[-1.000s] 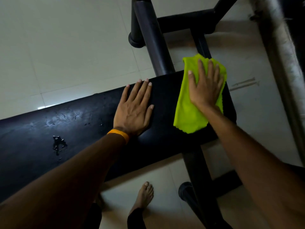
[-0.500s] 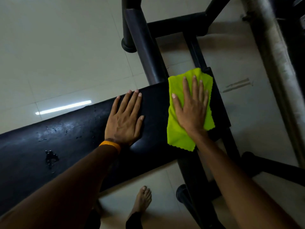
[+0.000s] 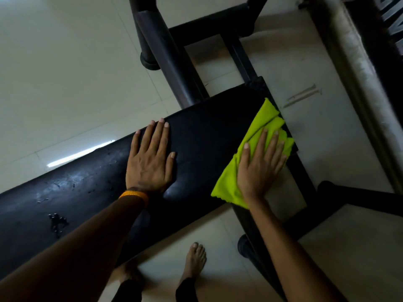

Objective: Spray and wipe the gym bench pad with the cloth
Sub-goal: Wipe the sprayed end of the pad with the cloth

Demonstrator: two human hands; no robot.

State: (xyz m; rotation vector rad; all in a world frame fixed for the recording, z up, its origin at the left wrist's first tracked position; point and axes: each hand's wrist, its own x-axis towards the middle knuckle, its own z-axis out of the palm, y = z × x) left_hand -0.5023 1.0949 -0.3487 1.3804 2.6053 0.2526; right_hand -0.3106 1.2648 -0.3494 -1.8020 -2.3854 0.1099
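Note:
A black gym bench pad [image 3: 207,136] runs from lower left to the right of centre. Wet droplets [image 3: 57,222] sit on its left part. My left hand [image 3: 151,159], with an orange band at the wrist, lies flat on the pad, fingers apart, holding nothing. A bright yellow-green cloth [image 3: 265,118] is bunched at the pad's right end. My right hand [image 3: 259,164] presses flat on the cloth, fingers spread, partly hanging over the pad's edge. No spray bottle is in view.
The bench's black steel frame [image 3: 170,55] rises behind the pad, and a leg and foot bar [image 3: 357,197] extend at the right. A pale worn post [image 3: 353,62] stands at far right. My bare foot [image 3: 195,260] rests on the tiled floor [image 3: 65,73] below the pad.
My right hand has slid the cloth rightwards to the pad's end, where it has bunched up. The left hand has stayed flat on the pad.

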